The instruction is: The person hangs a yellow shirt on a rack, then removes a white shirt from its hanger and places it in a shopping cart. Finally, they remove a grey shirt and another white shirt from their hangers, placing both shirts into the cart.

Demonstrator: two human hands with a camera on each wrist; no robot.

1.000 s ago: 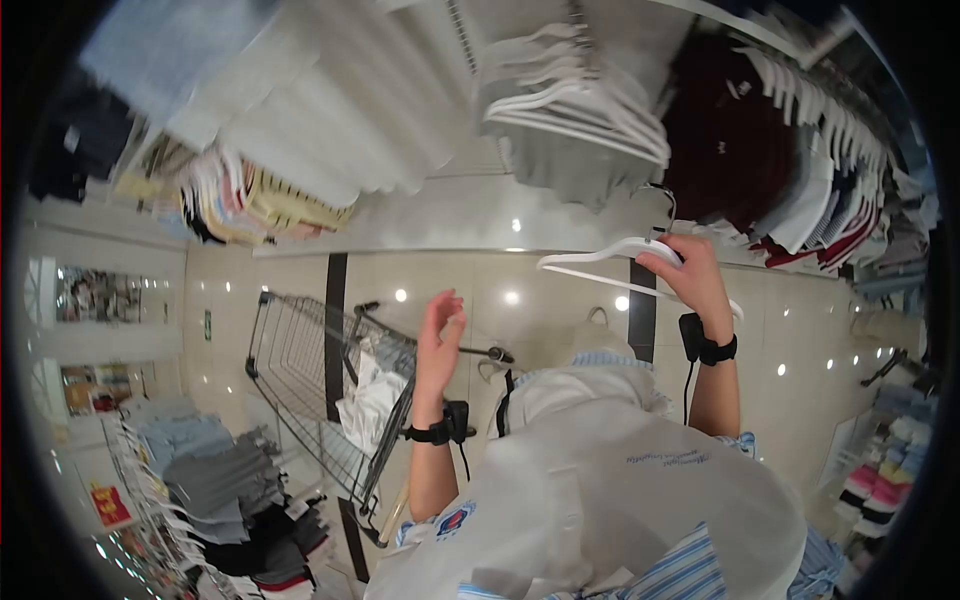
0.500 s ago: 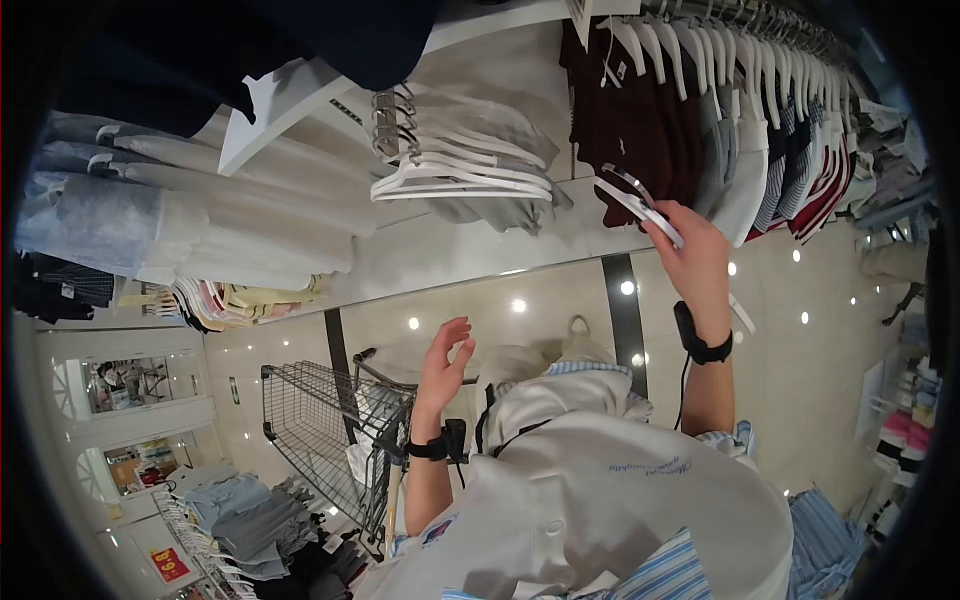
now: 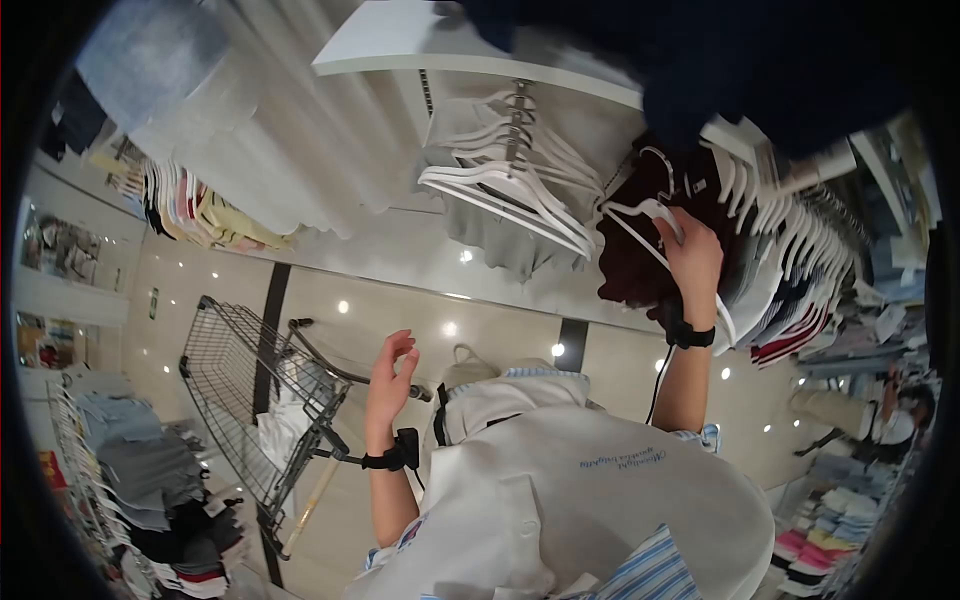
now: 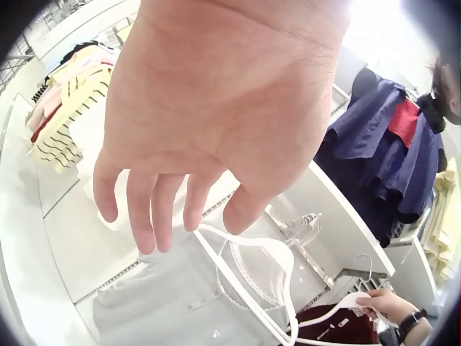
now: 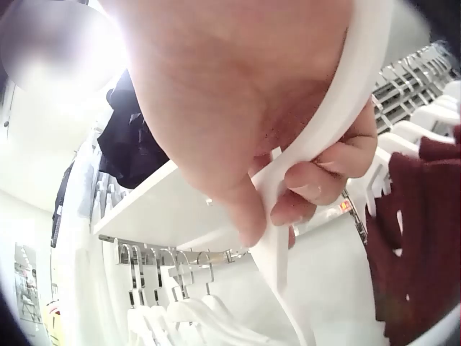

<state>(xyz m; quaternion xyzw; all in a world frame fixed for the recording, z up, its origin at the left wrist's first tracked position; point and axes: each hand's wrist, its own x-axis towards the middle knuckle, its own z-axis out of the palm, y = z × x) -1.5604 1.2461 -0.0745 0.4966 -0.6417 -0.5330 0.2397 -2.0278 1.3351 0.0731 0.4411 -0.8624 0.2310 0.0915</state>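
Near maroon garments (image 5: pixel 421 223), the right hand (image 3: pixel 693 255) pinched a white hanger (image 5: pixel 325 132) below its hook (image 3: pixel 671 175), probably for balance; the left hand (image 4: pixel 216 115) (holding nothing) was relaxed.

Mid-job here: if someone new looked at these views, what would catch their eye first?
Probably the white hanger in the right hand's grip, seen against the dark red clothes in the head view. Next, perhaps, the wire shopping cart at the left of that view, with white cloth in it. The left hand, large across the top of the left wrist view, holds nothing.
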